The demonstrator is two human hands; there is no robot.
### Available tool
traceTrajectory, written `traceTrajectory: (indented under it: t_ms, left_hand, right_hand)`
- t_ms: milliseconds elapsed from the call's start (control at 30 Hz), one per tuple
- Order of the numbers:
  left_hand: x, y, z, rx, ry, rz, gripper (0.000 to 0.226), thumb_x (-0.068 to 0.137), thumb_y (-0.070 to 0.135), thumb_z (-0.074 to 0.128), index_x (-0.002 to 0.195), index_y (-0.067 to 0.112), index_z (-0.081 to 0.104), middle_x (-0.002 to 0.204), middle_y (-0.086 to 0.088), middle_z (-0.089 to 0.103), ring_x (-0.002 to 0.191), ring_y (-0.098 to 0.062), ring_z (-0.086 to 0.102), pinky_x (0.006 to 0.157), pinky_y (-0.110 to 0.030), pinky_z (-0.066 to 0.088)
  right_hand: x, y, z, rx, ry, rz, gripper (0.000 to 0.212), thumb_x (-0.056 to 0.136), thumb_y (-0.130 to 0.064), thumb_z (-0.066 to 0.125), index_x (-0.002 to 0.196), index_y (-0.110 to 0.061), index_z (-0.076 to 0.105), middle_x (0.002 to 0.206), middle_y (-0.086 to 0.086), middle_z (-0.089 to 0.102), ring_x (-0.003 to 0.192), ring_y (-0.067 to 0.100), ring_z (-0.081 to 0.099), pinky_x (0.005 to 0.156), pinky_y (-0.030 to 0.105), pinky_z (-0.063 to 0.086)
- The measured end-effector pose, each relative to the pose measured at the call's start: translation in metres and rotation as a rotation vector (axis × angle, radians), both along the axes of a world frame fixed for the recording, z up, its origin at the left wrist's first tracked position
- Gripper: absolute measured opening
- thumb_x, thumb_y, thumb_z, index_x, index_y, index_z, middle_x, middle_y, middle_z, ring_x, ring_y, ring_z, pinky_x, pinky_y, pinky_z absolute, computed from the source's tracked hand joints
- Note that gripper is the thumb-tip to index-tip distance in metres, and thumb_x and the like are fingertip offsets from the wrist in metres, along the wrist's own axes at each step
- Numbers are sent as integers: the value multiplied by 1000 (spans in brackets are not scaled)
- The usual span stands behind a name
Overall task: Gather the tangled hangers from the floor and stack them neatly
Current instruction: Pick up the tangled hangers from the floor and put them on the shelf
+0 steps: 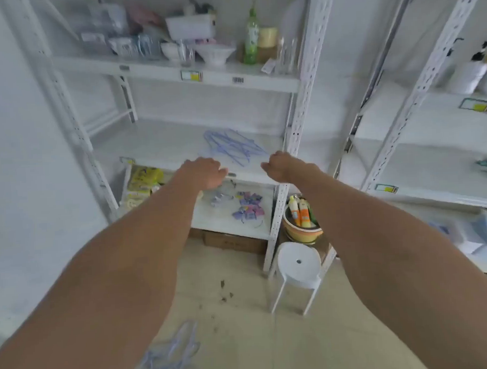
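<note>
A loose stack of pale blue hangers (pixel 233 146) lies on the middle white shelf (pixel 156 149). Both my arms reach out to that shelf's front edge. My left hand (pixel 205 172) hangs palm down just left of the stack, fingers loosely bent and holding nothing. My right hand (pixel 278 165) is at the stack's right front corner with its fingers curled under; whether it holds a hanger is hidden. More pale blue hangers (pixel 172 354) lie tangled on the floor at the bottom, partly behind my left forearm.
A white round stool (pixel 297 263) stands on the floor by the shelf post. A bowl with tubes (pixel 302 223) sits behind it. Purple clips (pixel 247 208) lie on the lower shelf. Bottles, bowls and boxes fill the top shelf. A second rack (pixel 432 157) stands right.
</note>
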State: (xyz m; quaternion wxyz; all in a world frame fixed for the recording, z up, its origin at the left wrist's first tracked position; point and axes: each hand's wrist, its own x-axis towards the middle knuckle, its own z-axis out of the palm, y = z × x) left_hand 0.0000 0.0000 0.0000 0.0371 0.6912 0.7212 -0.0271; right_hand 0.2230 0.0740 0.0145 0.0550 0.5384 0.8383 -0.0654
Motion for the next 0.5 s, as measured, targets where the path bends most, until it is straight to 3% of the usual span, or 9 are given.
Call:
traceTrajectory:
  t_ms: [133, 267, 333, 500]
  left_hand:
    - [-4, 44, -44, -74, -72, 5, 57, 106, 50, 24, 142, 17, 53, 155, -13, 48, 139, -34, 47, 114, -52, 35]
    - [-3, 76, -108, -275, -62, -18, 69, 105, 55, 17, 156, 16, 40, 169, -8, 28, 153, -30, 31, 119, -53, 27]
    - [-14, 94, -127, -300, -70, 10, 70, 104, 57, 18, 157, 15, 37, 170, -9, 27, 152, -32, 32, 119, -53, 29]
    - [-44, 130, -152, -307, -123, 156, 65, 103, 54, 21, 144, 12, 48, 156, -14, 44, 139, -36, 46, 108, -52, 39]
  right_hand:
    - [-14, 51, -22, -69, -9, -107, 66, 110, -48, 21, 155, -3, 39, 162, 23, 31, 149, 38, 33, 122, 52, 29]
    - [-23, 101, -70, -162, -100, -55, 65, 109, -50, 24, 150, -5, 46, 157, 21, 41, 143, 39, 41, 118, 53, 34]
    - [-31, 129, -93, -192, -102, -34, 59, 108, -45, 29, 144, -5, 52, 150, 21, 49, 135, 40, 49, 115, 50, 38]
    - [-66, 201, -136, -292, -56, 64, 64, 105, -53, 25, 143, -11, 53, 148, 20, 51, 131, 37, 53, 113, 52, 39]
